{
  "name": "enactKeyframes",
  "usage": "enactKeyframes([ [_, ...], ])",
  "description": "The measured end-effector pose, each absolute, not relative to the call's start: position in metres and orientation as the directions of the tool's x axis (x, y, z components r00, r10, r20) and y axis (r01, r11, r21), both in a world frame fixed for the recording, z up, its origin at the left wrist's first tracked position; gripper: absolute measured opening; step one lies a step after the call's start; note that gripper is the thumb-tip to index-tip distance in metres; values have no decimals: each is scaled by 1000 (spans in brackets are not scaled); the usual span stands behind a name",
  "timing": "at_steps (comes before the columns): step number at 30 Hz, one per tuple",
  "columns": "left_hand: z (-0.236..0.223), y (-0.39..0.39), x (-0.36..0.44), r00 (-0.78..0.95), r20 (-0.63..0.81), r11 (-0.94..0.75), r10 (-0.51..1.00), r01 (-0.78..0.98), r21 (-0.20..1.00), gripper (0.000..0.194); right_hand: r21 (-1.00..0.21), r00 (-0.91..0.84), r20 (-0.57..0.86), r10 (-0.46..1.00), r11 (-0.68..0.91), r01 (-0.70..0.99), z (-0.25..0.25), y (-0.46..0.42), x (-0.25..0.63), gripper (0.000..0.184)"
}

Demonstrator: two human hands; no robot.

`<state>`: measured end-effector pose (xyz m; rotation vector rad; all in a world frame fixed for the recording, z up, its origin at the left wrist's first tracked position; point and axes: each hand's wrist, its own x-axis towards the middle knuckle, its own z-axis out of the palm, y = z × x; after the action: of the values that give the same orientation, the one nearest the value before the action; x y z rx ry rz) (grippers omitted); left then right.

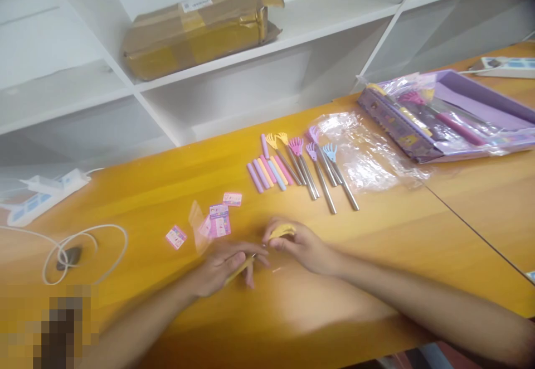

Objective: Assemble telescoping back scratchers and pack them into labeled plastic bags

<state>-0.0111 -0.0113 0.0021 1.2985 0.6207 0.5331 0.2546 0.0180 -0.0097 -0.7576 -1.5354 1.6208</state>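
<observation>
My left hand (228,266) lies on the wooden table (167,190) with its fingers closed on the thin handle of a yellow back scratcher (242,266). My right hand (298,243) is closed on the yellow claw end (281,231) of the same scratcher. Both hands meet at the table's middle front. Behind them lies a row of small back scratchers (311,165) with coloured claw heads and metal shafts, next to several pastel grip sleeves (267,173). Small pink labels (219,218) lie left of my hands.
A purple display box (443,115) in clear plastic sits at the right rear, with a loose plastic wrap (363,154) beside it. A white power strip (45,193) and coiled cable (83,246) lie at the left. A taped cardboard parcel (200,26) rests on the white shelf.
</observation>
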Motion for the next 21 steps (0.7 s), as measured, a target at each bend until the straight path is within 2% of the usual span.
enactKeyframes([
  [4,-8,-12,-10,610,-107,296,785,-218,930,50,-988,-327,68,943,19,-151,-19,36,271,44],
  [6,-11,-12,-10,581,-89,309,809,-292,905,48,-972,-228,104,968,50,-231,-19,45,278,51],
  [8,-11,-11,-9,569,-73,295,819,-309,904,48,-939,-159,96,983,36,-342,-13,50,283,52],
  [11,-9,-11,-9,562,-91,289,822,-274,917,48,-906,-130,-11,991,-65,-418,-2,48,286,52],
  [14,-9,-13,-9,548,-133,292,826,-213,932,48,-921,-254,-103,962,-188,-341,11,39,290,58],
  [17,-10,-14,-9,539,-163,305,827,-185,934,49,-950,-373,-91,923,-193,-245,23,27,295,75],
  [19,-9,-14,-8,546,-166,309,821,-180,934,50,-982,-326,-18,945,-79,-173,28,19,300,75],
  [21,-8,-14,-8,561,-157,303,813,-178,936,52,-992,-262,127,957,128,-16,30,14,304,69],
])
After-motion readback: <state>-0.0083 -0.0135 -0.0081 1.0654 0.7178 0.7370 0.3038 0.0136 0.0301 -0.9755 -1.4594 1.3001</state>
